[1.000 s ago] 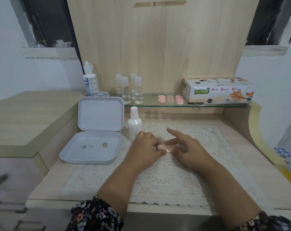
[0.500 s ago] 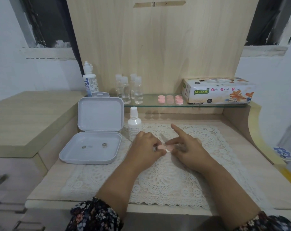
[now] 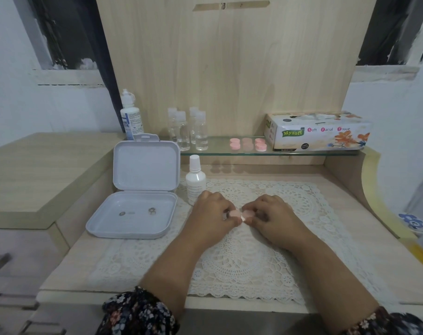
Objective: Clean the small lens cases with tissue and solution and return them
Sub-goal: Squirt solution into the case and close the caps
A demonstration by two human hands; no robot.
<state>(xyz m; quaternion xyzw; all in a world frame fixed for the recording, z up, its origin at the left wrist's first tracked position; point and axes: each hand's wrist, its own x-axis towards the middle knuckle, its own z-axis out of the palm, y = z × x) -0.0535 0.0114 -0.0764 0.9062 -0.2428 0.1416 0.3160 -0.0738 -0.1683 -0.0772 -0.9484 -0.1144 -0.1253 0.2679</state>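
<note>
Small pink round-capped lens case (image 3: 241,214) over a lace doily (image 3: 241,262), pinched between left hand (image 3: 214,220) and right hand (image 3: 275,220), fingers curled on each end.

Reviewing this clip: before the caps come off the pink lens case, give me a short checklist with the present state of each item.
1. Left hand and right hand both grip the pink lens case: ok.
2. Case over the lace mat: ok.
3. White dropper bottle upright, beside the left hand: ok.
4. Tissue box on the glass shelf: ok.
5. Tissue in hand: not ok.
6. Caps loosened: cannot tell.
</note>
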